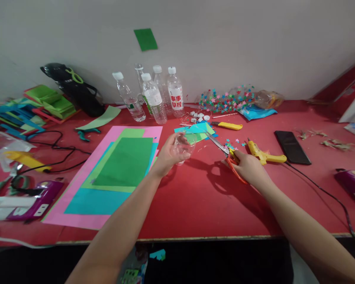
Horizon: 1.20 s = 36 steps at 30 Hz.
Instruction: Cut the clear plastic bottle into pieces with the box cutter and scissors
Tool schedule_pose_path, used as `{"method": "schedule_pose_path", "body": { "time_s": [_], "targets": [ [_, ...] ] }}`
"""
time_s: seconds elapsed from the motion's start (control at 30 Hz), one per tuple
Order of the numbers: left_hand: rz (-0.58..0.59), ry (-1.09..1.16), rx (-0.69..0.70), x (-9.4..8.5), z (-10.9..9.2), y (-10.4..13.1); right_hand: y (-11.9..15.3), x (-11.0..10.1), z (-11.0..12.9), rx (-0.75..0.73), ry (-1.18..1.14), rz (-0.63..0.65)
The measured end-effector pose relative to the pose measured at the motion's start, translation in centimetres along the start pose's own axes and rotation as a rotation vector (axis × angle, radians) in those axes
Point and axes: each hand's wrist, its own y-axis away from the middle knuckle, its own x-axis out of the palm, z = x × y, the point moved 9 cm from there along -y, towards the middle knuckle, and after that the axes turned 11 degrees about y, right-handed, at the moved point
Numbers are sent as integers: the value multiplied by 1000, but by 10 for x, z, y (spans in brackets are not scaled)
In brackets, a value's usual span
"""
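Observation:
My left hand (167, 155) is closed around a clear plastic piece (185, 146) that looks like the cut part of a bottle. In my right hand (250, 169) is a pair of scissors (234, 167) with orange handles, its blades pointing left towards the plastic but apart from it. Behind both hands lie blue and green paper scraps (199, 130) and a yellow utility knife (230, 126). A yellow glue gun (264, 153) rests just beyond my right hand, with small star cutouts (232, 144) beside it.
Coloured paper sheets (121, 161) are stacked on the red table (195, 209) at left. Several plastic bottles (155, 100) stand by the wall. A phone (292, 147) lies right, past the glue gun's cord (316, 185). A purple power strip (37, 203) sits left.

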Motion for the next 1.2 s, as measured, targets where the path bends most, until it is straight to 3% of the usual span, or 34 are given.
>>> {"method": "schedule_pose_path", "body": {
  "time_s": [0.33,0.53,0.7,0.83,0.97,1.2],
  "targets": [
    [50,88,-47,13,1,6,3,-3,7,-46,-21,-24],
    [17,308,-199,23,12,9,4,-4,8,-41,-73,-29],
    [27,334,-277,24,17,9,5,-3,10,-48,-173,8],
    [56,340,-289,22,20,9,5,-2,12,-57,-221,19],
    [-2,357,-285,19,22,9,5,-2,13,-62,-240,16],
    [4,303,-168,22,8,9,6,1,12,-52,-294,25]
  ]
}}
